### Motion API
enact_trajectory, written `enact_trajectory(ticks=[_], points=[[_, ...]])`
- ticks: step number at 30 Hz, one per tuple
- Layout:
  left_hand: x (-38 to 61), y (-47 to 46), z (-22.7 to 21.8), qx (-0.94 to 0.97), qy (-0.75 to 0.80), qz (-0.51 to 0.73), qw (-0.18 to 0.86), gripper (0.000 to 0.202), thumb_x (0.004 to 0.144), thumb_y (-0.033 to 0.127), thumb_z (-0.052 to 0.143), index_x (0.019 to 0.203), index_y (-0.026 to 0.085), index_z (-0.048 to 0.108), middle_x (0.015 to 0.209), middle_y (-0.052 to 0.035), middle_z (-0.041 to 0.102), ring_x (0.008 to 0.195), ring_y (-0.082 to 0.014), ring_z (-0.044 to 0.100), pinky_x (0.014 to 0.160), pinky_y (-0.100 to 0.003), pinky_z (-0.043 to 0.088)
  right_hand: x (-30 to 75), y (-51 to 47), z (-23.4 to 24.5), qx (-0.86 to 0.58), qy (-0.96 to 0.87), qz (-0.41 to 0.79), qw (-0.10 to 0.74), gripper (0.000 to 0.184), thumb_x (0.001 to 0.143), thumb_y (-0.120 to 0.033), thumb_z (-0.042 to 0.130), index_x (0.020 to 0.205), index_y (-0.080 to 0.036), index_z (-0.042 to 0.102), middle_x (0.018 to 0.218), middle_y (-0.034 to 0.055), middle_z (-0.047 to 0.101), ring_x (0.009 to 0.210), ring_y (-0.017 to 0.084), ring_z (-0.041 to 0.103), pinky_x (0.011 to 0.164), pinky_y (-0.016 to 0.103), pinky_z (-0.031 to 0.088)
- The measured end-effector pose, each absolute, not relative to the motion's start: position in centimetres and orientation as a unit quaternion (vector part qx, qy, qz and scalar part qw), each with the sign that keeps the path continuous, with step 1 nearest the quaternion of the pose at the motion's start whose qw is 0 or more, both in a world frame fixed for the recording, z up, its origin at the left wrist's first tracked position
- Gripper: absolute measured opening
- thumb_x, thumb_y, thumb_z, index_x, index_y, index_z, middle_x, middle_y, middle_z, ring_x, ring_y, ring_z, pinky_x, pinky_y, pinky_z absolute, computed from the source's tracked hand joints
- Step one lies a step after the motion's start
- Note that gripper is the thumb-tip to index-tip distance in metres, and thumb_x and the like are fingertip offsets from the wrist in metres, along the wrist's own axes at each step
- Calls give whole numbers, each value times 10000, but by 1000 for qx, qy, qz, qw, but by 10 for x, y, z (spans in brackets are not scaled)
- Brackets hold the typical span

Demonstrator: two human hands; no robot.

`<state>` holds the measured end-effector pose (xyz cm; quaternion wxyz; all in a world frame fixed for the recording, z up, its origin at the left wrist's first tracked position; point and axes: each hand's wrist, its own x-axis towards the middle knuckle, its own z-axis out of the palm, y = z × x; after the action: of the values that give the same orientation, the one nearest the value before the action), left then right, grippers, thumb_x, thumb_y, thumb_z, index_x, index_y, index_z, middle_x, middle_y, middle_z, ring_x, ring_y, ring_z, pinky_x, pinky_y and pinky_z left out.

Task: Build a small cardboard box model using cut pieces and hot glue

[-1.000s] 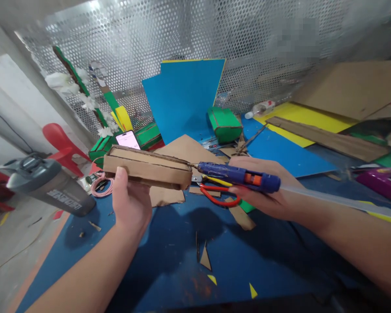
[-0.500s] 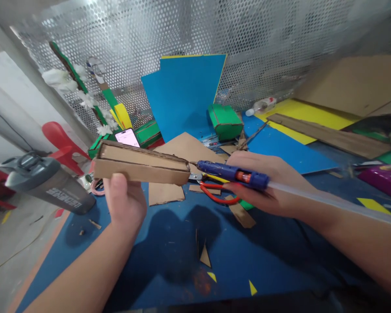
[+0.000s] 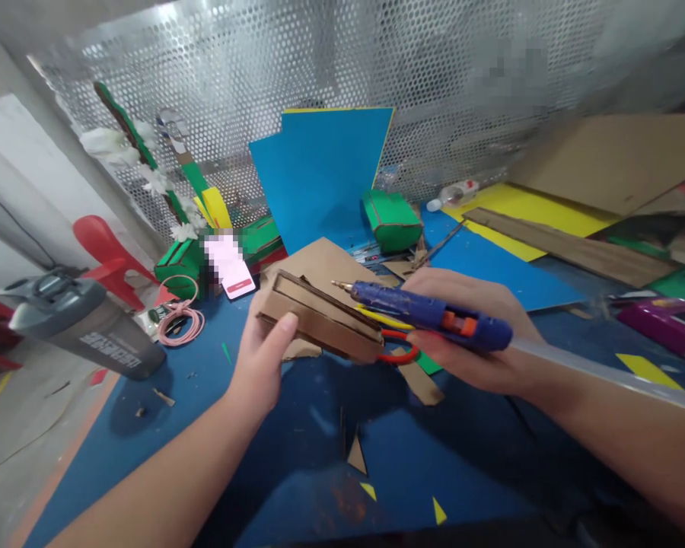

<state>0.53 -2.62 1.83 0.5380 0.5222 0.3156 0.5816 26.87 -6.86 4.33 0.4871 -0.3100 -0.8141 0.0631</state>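
My left hand [image 3: 266, 354] is closed round one end of a long, shallow cardboard box [image 3: 325, 316], thumb on its near side wall. The box tilts down to the right above the table. In my right hand [image 3: 468, 312] is a blue hot glue gun [image 3: 403, 304], with a clear glue stick [image 3: 594, 369] running out of its back. Its metal nozzle points left, just above the far edge of the box; whether they touch I cannot tell. Behind the box's right end lie red-handled scissors [image 3: 403, 350], partly hidden.
On the blue table [image 3: 297, 457] stand a grey shaker bottle [image 3: 85, 323] at left, a phone [image 3: 231, 266] and a pink cable [image 3: 183, 323]. A green block [image 3: 391, 221], blue board [image 3: 325, 175] and cardboard strip [image 3: 571, 243] lie behind. Scraps are scattered in front.
My left hand has moved right and turned the box, so its right end now dips lower. The glue gun's nozzle has gone from the box's right end to above its far edge.
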Motion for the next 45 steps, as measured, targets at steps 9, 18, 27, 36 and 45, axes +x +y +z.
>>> enact_trajectory(ticks=[9,18,27,36,45], points=[[12,-38,16,600,250,553,522,504,841,435,908,1264,261,697,1171,-68,788,1073,-215,749,925,-304,617,264,-66,34,-261,-831,33,490,84,982,-319,706,1021,-267,654,905,40,732,768,200,699,682,307,574],[13,-38,18,599,266,552,515,560,826,495,903,1268,248,664,1179,-96,774,1071,-253,742,919,-348,614,263,-69,38,-289,-829,37,478,54,970,-308,703,989,-272,669,899,52,741,767,209,707,679,318,577],[9,-44,22,644,277,520,488,531,857,465,883,1271,264,617,1134,-66,759,998,-235,743,825,-313,611,263,-69,36,-273,-831,42,482,67,969,-301,705,1018,-277,665,915,53,745,783,211,718,696,318,586],[10,-46,23,655,276,515,478,520,851,445,887,1256,263,616,1111,-68,748,983,-238,726,823,-330,614,263,-77,38,-302,-825,67,473,75,992,-342,686,979,-278,650,929,61,731,815,228,707,738,354,595],[8,-46,23,660,272,515,475,530,840,430,897,1261,260,623,1107,-69,737,967,-236,718,801,-323,611,265,-74,39,-286,-830,82,471,119,1008,-365,659,959,-264,618,864,53,686,768,229,658,682,348,553]])
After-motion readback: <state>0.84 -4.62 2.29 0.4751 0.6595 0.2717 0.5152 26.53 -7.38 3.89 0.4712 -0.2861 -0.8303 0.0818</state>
